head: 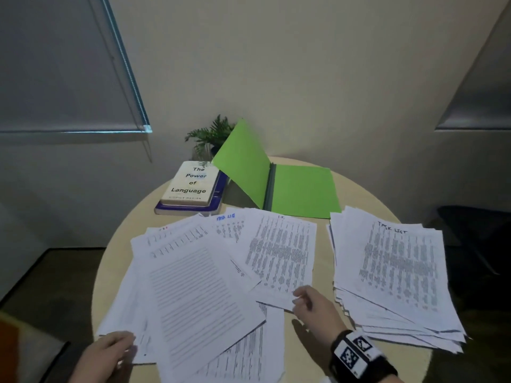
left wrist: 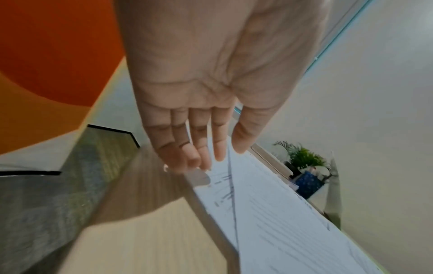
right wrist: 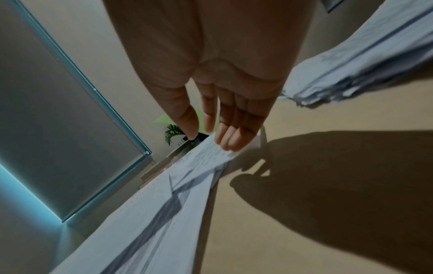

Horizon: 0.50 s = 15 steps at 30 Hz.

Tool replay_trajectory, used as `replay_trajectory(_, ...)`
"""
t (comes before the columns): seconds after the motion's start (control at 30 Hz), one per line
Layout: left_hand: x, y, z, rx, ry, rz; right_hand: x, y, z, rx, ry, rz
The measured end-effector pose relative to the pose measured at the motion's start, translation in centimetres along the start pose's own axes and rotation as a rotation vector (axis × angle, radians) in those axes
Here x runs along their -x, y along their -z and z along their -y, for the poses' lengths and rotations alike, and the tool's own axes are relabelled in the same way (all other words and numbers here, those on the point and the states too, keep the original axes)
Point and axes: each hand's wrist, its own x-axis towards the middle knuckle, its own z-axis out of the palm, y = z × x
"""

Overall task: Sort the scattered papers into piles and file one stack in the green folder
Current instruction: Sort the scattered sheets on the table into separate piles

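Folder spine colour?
Dark grey-green spine, between the bright green covers; clearest in the head view.

Matt white paper sheets on a smooth pale wood-grain table.

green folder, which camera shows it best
The head view: the green folder lies open at the back of the table, left cover propped up, nothing filed inside. The right wrist view catches only a small green sliver behind the thumb. In the left wrist view I cannot make it out.
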Motion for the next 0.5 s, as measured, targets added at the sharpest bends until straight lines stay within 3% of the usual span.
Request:
replay_trajectory(0.1,-1.5,-1.1,-1.4,-0.031,-0.05,0.107,0.0,-2.3,0.7,0.005,-0.057,0.024)
replay_trajectory(0.17,-2.9,-0.9,-1.9,-0.03,-0.026,0.132,-0.1,-3.7,1.8,0.044,-0.081,0.022)
replay_trajectory(0.37,-4.0,-0.9,-3.7,-0.007,0.03,0.388,-1.1,-8.0,4.8,0.086,-0.15,0.086)
replay_trajectory(0.5,-5.2,-0.2,-4.9,-0.044,-0.03,0.482,-1.7,-9.9,6.2,0.123,-0.147,-0.18)
